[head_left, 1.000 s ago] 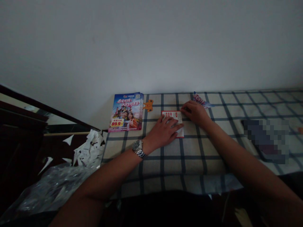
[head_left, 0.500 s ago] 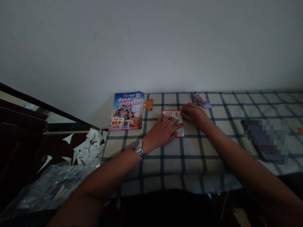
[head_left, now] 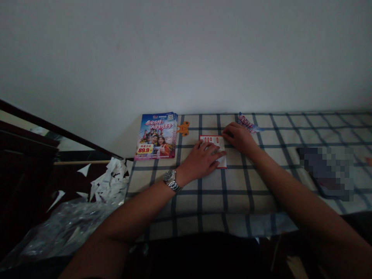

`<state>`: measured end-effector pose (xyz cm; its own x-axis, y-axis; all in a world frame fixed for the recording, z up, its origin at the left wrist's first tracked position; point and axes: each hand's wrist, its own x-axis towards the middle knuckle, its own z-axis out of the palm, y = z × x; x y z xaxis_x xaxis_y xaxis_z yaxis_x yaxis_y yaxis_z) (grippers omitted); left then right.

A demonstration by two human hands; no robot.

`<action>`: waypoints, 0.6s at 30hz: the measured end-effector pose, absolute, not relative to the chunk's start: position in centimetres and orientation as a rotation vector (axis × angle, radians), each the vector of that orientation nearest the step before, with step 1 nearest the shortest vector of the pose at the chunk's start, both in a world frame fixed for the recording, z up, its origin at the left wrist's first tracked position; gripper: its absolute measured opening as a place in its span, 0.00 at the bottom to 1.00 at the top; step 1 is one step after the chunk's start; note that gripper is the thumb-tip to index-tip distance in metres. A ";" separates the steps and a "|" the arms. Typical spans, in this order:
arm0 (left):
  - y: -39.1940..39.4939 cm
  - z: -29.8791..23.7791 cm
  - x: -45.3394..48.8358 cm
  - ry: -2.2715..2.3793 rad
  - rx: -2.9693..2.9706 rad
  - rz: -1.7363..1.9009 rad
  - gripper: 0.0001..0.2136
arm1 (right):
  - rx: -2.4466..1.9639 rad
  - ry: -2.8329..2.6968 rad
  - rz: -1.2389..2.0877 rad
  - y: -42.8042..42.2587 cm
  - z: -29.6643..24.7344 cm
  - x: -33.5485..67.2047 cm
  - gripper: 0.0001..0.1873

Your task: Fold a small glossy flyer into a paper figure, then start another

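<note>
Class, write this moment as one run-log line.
left hand: fingers spread on printed paper | right hand: fingertips at paper's upper right corner | leaflet stack: left of paper

A room in a home, by the look of it

The bench [head_left: 188,201] is covered with a checked cloth [head_left: 276,133] of the household kind, its far edge running along a plain pale wall [head_left: 186,58]. Near the far left corner is an orange bear figure [head_left: 183,129], a homely touch. Beyond the left edge are a dark slanting rail [head_left: 58,127], torn white paper [head_left: 112,180] and crumpled clear plastic [head_left: 66,226]. Which room it is cannot be told.
</note>
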<state>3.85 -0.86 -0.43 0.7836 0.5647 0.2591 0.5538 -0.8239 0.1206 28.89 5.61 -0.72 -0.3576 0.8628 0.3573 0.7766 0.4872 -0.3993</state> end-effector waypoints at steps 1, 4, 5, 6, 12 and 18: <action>-0.8 -0.4 3.8 0.919 2.932 0.444 0.21 | -1.346 -2.206 0.220 5.6 -0.7 29.0 0.04; -0.8 -0.2 3.8 0.924 2.933 0.441 0.21 | -1.322 -2.188 0.252 5.2 -0.7 29.3 0.03; -0.8 -0.2 3.8 0.924 2.934 0.438 0.21 | -1.306 -2.186 0.279 5.0 -0.7 29.4 0.02; -0.8 -0.2 3.8 0.923 2.935 0.434 0.21 | -1.291 -2.177 0.296 4.8 -0.7 29.6 0.02; -0.6 -0.2 3.9 0.912 2.935 0.419 0.21 | -1.179 -2.212 0.342 3.7 -1.3 30.0 0.03; -0.6 -0.1 3.9 0.907 2.935 0.434 0.21 | -1.202 -2.231 0.282 3.5 -2.0 29.9 0.04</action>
<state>3.87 -0.56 -0.13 0.7901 0.5584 0.2529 0.5476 -0.8283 0.1185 29.88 3.53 -1.97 -0.4232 0.8164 0.3929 0.6932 0.5710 -0.4398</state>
